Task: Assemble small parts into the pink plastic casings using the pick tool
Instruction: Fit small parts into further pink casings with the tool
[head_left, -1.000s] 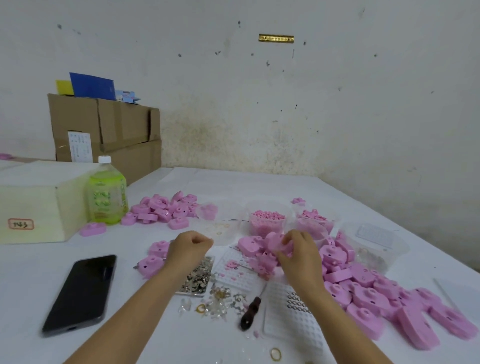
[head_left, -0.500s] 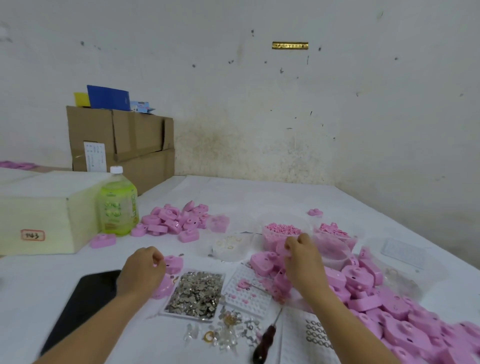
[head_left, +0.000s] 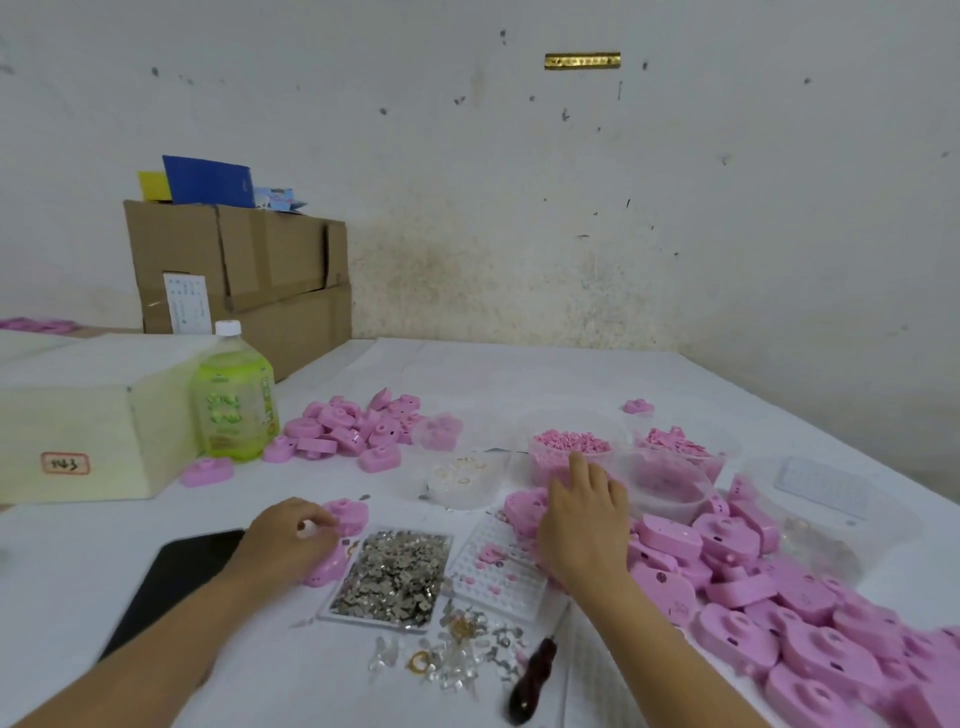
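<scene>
A worker's hands part over a crowded bench (head_left: 519, 379). A second ago both met at mid-frame around one pink casing. Now the left hand (head_left: 291, 540) has swung to the lower left and sits curled over a pink casing (head_left: 327, 569) just beside the tray of metal pieces (head_left: 395, 577); whether its grip is closed on that casing or merely resting cannot be told. The right hand (head_left: 587, 525) has gone forward, fingers stretched and nothing visible in them, its tips at the tub of pink small parts (head_left: 571, 447). That suggests one casing is being set aside and fresh parts fetched.

The pick tool (head_left: 530, 680) lies untouched at lower centre, between the forearms. Room is tight: the heap of casings (head_left: 779, 597) crowds the right wrist, the white grid tray (head_left: 498, 566) sits under it, and a phone (head_left: 176, 582) lies near the left forearm. Open bench remains only toward the upper centre.
</scene>
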